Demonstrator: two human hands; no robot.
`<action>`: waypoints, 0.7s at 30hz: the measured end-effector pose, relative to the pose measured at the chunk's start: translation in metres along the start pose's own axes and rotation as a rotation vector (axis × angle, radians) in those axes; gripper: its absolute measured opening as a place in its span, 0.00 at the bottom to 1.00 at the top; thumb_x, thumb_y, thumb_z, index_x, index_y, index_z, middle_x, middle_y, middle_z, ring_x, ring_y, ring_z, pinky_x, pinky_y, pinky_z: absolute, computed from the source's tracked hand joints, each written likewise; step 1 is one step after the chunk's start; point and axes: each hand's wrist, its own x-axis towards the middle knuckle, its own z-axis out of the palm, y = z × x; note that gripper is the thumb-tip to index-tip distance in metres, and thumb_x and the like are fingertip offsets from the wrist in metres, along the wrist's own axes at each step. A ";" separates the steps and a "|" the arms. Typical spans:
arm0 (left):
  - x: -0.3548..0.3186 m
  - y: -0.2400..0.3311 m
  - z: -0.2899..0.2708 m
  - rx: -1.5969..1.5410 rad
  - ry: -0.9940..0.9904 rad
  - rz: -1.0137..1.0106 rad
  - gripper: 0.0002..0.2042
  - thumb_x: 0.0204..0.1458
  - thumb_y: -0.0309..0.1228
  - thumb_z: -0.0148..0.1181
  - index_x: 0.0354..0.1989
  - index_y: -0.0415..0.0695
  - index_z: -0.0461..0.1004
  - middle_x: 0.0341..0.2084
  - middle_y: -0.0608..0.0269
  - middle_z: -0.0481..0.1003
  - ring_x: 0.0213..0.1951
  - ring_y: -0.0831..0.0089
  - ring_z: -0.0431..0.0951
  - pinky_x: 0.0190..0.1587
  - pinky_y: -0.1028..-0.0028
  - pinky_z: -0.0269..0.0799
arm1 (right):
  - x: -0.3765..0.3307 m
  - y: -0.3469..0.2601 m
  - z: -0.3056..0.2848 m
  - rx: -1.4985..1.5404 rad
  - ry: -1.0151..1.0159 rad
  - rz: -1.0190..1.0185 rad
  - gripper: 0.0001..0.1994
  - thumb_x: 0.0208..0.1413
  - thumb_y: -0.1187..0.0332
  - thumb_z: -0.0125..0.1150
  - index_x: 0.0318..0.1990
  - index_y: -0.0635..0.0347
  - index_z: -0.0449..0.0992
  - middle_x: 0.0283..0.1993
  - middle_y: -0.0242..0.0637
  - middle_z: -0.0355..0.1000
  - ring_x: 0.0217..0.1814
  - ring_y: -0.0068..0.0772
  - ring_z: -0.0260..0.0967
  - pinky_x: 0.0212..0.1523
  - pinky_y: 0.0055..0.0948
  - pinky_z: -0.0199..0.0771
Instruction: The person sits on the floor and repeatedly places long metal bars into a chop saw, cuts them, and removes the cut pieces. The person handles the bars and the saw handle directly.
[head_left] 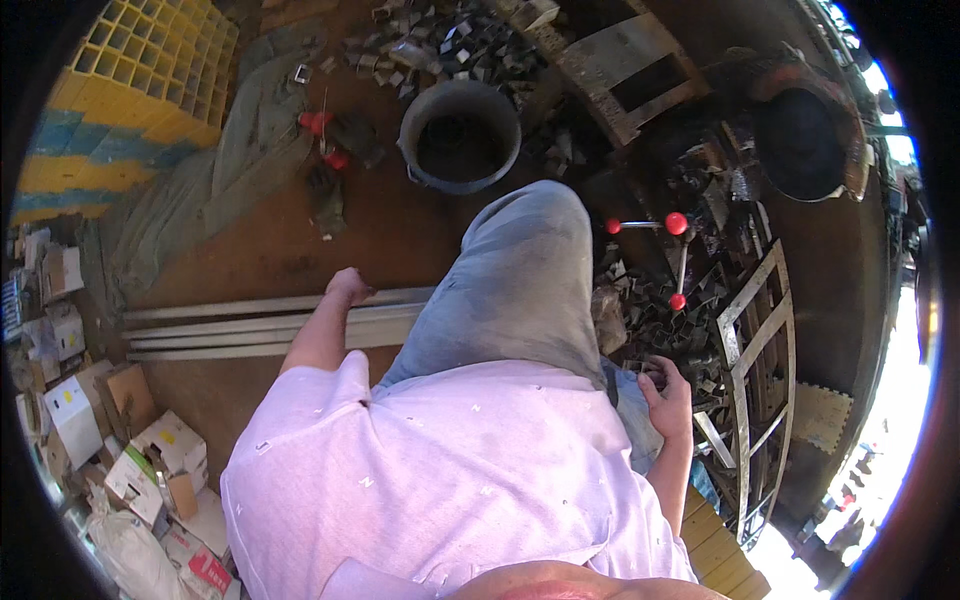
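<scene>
Left hand (pixel 349 286): fingers curled, resting on long grey metal bars (pixel 250 325) at 9 o'clock on the floor; likely heavy, stiff, best gripped mid-length
Right hand (pixel 668 402): fingers half-curled, seemingly holding nothing, at small dark metal pieces (pixel 655 320), 3 o'clock; likely sharp-edged
Cardboard boxes (pixel 120 440), white and brown with a yellow label, 8 o'clock
Yellow crates (pixel 150 80), 11 o'clock

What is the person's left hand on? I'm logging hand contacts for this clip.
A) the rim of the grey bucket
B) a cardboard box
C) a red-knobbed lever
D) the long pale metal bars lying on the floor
D: the left hand rests closed on the top of the long pale metal bars lying on the floor, well apart from the grey bucket and the cardboard boxes.
</scene>
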 end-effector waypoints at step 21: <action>0.023 0.140 0.054 0.123 -0.167 0.374 0.31 0.53 0.43 0.71 0.65 0.44 0.73 0.63 0.50 0.75 0.65 0.50 0.76 0.64 0.52 0.75 | 0.011 -0.026 -0.004 -0.200 -0.122 0.278 0.23 0.60 0.69 0.70 0.61 0.67 0.78 0.38 0.47 0.84 0.40 0.38 0.83 0.46 0.36 0.81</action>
